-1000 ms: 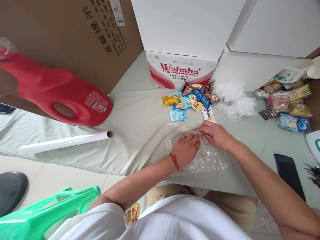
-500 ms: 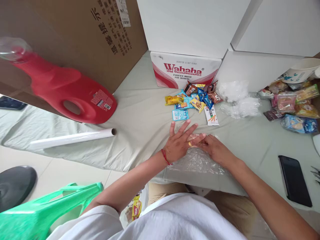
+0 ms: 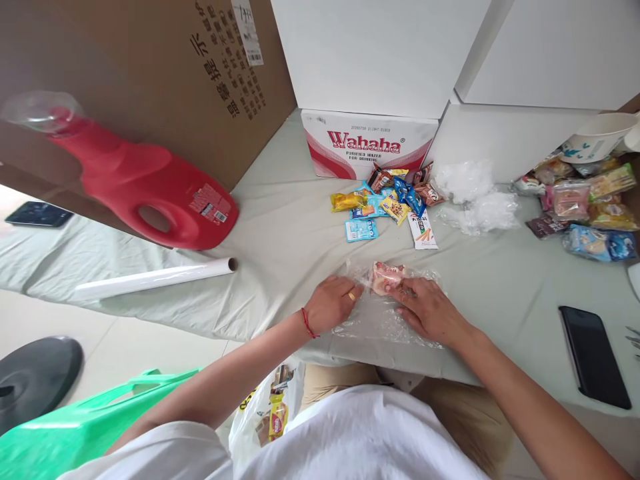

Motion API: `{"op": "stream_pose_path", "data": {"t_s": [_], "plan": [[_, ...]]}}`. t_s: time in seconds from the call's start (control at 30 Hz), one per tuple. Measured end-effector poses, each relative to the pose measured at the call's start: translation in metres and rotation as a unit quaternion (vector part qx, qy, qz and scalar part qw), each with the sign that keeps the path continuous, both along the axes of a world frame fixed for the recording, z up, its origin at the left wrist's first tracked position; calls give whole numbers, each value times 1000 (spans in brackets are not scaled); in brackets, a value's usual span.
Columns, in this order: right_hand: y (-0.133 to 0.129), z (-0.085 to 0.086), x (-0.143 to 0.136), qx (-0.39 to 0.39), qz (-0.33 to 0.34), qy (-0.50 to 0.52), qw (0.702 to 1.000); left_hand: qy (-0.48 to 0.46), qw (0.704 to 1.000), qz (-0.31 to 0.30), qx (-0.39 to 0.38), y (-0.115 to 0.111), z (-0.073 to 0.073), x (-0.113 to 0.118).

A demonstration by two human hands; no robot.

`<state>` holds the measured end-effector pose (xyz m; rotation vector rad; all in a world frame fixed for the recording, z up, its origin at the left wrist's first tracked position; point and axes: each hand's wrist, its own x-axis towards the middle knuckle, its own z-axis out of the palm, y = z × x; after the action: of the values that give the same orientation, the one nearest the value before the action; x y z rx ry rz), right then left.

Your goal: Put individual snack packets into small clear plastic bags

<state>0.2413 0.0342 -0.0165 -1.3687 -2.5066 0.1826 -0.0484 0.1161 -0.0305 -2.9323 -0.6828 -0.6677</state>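
Note:
A small pink wrapped snack (image 3: 386, 277) lies on a crinkled sheet of clear plastic film (image 3: 375, 321) near the table's front edge. My left hand (image 3: 332, 303) is at the left side of the film, its fingers curled together on the film's edge. To the right of the snack, my right hand (image 3: 425, 308) rests on the film with fingers apart, the fingertips touching the snack's lower right side. Beyond the hands lies a pile of small snack packets (image 3: 395, 203), with a white packet (image 3: 423, 231) in front.
A red jug (image 3: 165, 193) and a white roll (image 3: 157, 279) lie at left. Crumpled clear plastic (image 3: 480, 200) sits beside the packets. At right are more snacks (image 3: 595, 243) and a black phone (image 3: 595, 357). A Wahaha box (image 3: 367, 143) stands behind.
My left hand has drawn back left and its spread fingers have curled. The hands have parted, uncovering the pink snack. My right hand has moved slightly down and its fingers have spread.

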Motion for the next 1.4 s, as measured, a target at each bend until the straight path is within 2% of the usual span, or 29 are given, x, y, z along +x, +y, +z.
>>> {"op": "stream_pose_path", "data": {"t_s": [0.07,0.13,0.3,0.43,0.5,0.57,0.63,0.73,0.87,1.0,1.13,1.27,1.4], "plan": [[-2,0,-4,9,-15,-43,999,-67,996,57,21,-2,5,4],[-3,0,-7,23,-24,-70,997,-87,994,67,28,1,9,9],[-9,-2,-10,34,-37,-71,996,37,997,-49,-44,16,5,5],[-15,-4,-11,24,-51,-64,996,27,995,-59,-79,16,2,-17],[-17,-4,-12,19,-58,-70,996,-19,996,-28,-78,12,10,-22],[-17,-3,-13,14,-61,-80,995,-69,995,-5,-70,9,23,-17],[-16,-1,-14,13,-59,-89,994,-89,991,-45,-84,7,34,-3],[-13,0,-14,10,-55,-87,995,-28,983,-118,-135,12,38,25],[-17,4,-10,-4,-52,-27,998,73,968,-93,-220,22,21,48],[-39,8,-9,17,-31,61,997,86,959,-69,-261,24,11,48],[-62,-4,-15,20,-30,39,999,97,966,-74,-228,19,18,46],[-62,-16,-21,44,-67,46,996,156,966,-48,-202,16,30,49],[-43,0,-25,43,-73,102,991,212,953,-13,-218,18,44,55]]}}
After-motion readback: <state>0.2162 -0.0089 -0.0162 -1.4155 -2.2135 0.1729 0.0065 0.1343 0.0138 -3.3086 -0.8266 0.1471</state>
